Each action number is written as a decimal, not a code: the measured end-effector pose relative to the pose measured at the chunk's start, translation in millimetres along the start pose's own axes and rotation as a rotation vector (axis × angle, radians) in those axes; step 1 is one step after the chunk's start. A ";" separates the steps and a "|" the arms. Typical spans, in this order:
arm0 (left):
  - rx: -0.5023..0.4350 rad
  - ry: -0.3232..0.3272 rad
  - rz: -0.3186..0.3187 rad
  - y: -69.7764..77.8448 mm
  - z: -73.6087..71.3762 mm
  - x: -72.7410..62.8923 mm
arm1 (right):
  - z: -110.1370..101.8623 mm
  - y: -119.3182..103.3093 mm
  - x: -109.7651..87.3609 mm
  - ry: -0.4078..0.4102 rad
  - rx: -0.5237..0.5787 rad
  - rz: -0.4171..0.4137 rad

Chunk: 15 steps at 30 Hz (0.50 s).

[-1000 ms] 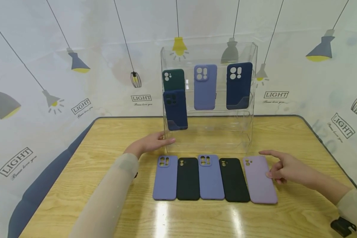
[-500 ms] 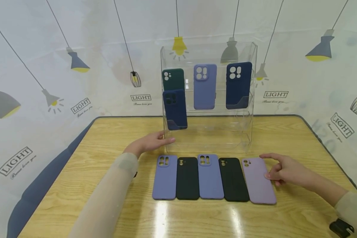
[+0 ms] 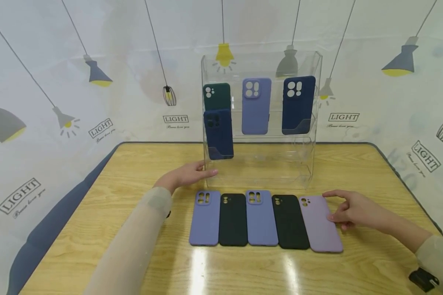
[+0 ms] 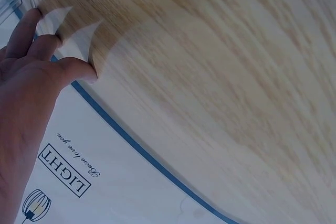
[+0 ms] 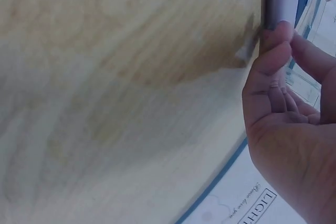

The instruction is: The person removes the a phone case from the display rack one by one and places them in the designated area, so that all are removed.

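We see a left hand (image 3: pixel 186 175) by a clear plastic tiered rack (image 3: pixel 271 157), a right hand (image 3: pixel 363 213) on a flat pale lilac phone case (image 3: pixel 321 226).
The left fingers spread loosely, holding nothing (we cannot tell whether they touch the rack). The rack bears dark green (image 3: pixel 217 96), dark blue (image 3: pixel 220 137), periwinkle (image 3: pixel 256 112) and dark blue cases (image 3: pixel 298 107). On the wood-grain tabletop (image 3: pixel 114 196) lie periwinkle, black, periwinkle, black, then lilac, its right edge pinched by bent right fingers.
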<state>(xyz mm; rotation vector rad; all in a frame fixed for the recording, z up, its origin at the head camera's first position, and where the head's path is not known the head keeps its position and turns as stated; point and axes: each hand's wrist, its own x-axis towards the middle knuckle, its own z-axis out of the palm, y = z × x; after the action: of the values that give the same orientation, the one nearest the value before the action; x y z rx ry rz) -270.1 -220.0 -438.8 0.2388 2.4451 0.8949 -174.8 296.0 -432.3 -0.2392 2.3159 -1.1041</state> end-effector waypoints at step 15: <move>0.007 -0.003 0.007 0.6 -1.8 0.3 | -37.9 -102.5 2.7 -0.076 -0.185 -0.078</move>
<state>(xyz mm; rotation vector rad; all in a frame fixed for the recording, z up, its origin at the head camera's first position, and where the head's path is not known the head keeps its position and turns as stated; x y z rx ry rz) -271.3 -220.4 -437.4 0.2508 2.4461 0.8882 -205.8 253.8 -336.3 -0.4369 2.3588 -0.9013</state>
